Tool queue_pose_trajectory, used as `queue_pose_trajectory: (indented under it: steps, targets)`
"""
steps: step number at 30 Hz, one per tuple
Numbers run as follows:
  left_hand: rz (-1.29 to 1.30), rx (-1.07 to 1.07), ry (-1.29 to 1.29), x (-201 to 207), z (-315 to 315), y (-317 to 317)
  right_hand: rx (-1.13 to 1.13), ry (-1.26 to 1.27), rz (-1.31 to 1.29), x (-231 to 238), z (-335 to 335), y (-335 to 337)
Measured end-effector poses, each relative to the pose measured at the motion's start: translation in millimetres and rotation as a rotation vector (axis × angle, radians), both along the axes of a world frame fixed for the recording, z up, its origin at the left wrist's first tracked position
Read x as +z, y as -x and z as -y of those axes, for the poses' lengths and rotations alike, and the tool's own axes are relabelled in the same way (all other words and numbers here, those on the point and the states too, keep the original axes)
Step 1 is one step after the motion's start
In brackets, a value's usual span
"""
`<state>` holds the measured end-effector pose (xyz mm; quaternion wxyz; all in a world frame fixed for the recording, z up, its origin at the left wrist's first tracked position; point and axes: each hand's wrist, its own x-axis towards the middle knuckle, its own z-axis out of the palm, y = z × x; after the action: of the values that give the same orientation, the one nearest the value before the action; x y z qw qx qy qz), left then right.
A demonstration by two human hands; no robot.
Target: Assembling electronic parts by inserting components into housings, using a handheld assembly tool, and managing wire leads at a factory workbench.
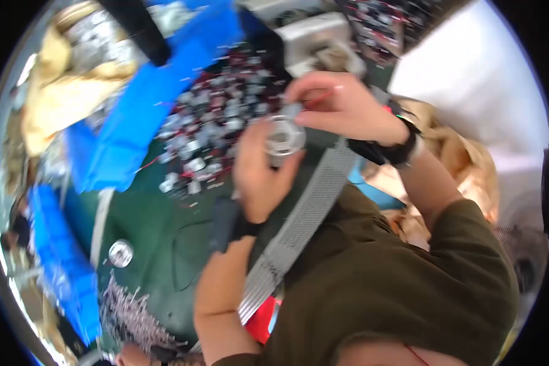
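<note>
Centrally, the left hand (259, 168) grips a round silvery disc (283, 137), shiny and ringed like a small metal spool, its fingers curled up around the disc's lower rim. The right hand (341, 104) meets it from one o'clock, fingertips pinched narrow on a thin red wire (318, 97) just beside the disc's upper edge; whether the wire touches the disc is too blurred to tell. A black band (399, 149) wraps the right wrist. Below the hands, a long grey strap (305, 213) of woven, mesh-like texture runs from the disc toward six o'clock, over an olive sleeve (372, 274). At eleven o'clock from the disc lies a heap (210, 122) of small grey and dark red parts, blocky and glinting, spread over a green mat (158, 226). A second metal disc (121, 253) rests alone on the mat at eight o'clock, well apart from the hands. Crumpled blue plastic bags (134, 116) lie at ten o'clock, smooth and folded, and another blue bag (64, 262) sits at the far eight o'clock edge. A yellowish crinkled bag (55, 79) fills the upper left. A bristly grey pile of thin pins (131, 317) lies at seven o'clock. A pale boxy machine (314, 36) stands at twelve o'clock, and brown paper (463, 158) bunches at three o'clock.
</note>
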<state>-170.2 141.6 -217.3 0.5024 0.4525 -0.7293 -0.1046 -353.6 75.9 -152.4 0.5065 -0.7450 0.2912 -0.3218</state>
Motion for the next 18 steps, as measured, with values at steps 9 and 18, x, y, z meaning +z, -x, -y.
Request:
queue_pose_trajectory:
  steps: [9,18]
  targets:
    - [-0.102,-0.096,-0.194,-10.7,7.5,-4.9,0.003,0.214,-0.181,-1.9,2.1,-4.4]
    - [-0.012,-0.042,-0.186,-2.7,2.4,-1.9,-0.011,0.290,-0.282,11.4,0.5,-4.2]
